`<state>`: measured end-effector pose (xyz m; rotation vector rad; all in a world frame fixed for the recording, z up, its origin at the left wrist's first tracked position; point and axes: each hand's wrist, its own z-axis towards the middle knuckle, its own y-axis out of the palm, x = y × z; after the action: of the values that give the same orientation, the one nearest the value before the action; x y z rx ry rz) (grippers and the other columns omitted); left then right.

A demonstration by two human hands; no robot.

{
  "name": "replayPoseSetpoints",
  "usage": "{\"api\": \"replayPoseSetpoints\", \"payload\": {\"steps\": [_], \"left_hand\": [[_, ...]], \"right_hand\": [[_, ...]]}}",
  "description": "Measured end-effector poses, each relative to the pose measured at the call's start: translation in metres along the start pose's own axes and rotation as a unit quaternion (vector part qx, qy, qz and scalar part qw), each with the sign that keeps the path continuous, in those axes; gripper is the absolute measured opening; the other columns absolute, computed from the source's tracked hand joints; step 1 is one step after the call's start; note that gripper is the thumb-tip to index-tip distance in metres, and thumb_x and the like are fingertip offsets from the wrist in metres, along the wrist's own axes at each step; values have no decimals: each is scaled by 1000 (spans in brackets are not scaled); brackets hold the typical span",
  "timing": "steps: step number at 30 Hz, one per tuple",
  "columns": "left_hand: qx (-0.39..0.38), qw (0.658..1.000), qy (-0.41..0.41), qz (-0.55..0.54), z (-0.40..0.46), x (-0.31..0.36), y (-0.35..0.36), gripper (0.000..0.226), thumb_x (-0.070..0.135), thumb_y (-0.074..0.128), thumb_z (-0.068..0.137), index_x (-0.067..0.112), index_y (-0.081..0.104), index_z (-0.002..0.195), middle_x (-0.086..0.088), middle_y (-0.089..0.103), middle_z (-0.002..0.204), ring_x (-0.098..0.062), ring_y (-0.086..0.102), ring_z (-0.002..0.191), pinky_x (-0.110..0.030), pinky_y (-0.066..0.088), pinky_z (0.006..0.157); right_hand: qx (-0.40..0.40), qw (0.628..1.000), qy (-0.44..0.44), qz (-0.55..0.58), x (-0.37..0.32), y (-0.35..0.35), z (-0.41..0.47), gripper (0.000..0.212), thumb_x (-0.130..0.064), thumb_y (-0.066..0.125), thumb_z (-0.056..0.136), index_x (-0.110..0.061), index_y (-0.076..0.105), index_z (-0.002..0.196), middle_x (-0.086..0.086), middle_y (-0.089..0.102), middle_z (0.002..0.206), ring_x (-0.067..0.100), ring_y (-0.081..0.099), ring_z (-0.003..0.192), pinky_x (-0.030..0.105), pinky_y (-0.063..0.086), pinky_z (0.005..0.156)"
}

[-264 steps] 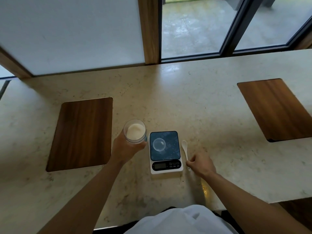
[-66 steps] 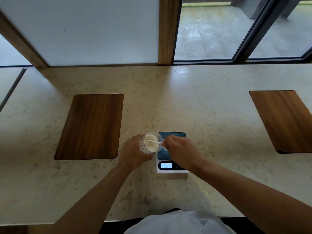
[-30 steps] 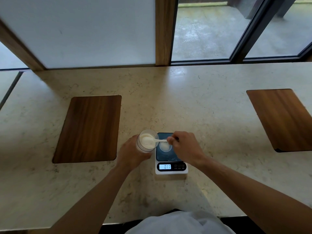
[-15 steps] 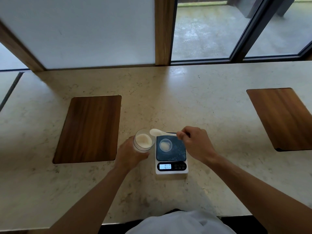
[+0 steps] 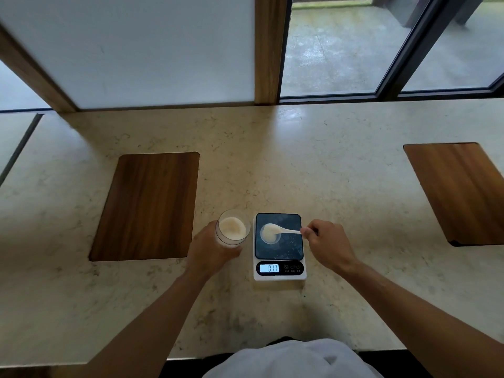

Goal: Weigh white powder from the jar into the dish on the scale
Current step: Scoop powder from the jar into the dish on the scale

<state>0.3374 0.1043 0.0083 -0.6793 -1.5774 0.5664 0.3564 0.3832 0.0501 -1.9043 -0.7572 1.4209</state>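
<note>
A clear jar (image 5: 232, 230) of white powder stands on the counter just left of the scale, and my left hand (image 5: 208, 249) is wrapped around its near side. The small white scale (image 5: 279, 246) has a dark platform and a lit display (image 5: 269, 268). A small clear dish (image 5: 270, 236) with some white powder sits on the platform. My right hand (image 5: 326, 245) pinches the handle of a white spoon (image 5: 281, 229), whose heaped bowl hovers over the dish.
The pale stone counter (image 5: 272, 165) carries two dark wooden inlays, one at the left (image 5: 148, 204) beside the jar and one at the far right (image 5: 461, 192). A window wall runs along the counter's far edge. The near edge is close to my body.
My right hand has carried the loaded spoon from above the jar's rim rightward and down over the dish. My left hand and the jar have stayed in place.
</note>
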Motion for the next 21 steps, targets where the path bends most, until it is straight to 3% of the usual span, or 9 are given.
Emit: {"api": "replayPoseSetpoints", "payload": {"steps": [6,11,16,21], "left_hand": [[-7,1000,21,-4,-3,5,0,63,42,91,59,30,60,113,14,62,103,-6,56,87,-8,34,70],[-10,1000,23,-7,-4,8,1,63,41,91,58,37,57,111,18,60,101,-5,57,87,-7,34,71],[-7,1000,21,-7,-3,7,0,63,40,91,57,35,59,111,18,60,100,-6,57,87,-15,39,71],[0,1000,30,-7,-3,5,-1,63,37,92,57,30,61,112,17,60,99,-6,57,86,-8,35,70]], "right_hand": [[-1,1000,16,-25,4,9,4,23,-23,58,96,-8,70,84,0,64,67,9,56,56,19,36,48],[-4,999,4,-48,2,14,7,23,-27,57,97,-8,69,90,4,70,80,11,59,64,17,38,50],[0,998,-25,-65,0,14,8,22,-27,56,97,-8,67,93,7,71,82,16,61,66,23,46,52],[4,993,-64,-96,1,15,8,21,-26,57,97,-8,65,91,6,70,80,15,60,61,18,39,46]]}}
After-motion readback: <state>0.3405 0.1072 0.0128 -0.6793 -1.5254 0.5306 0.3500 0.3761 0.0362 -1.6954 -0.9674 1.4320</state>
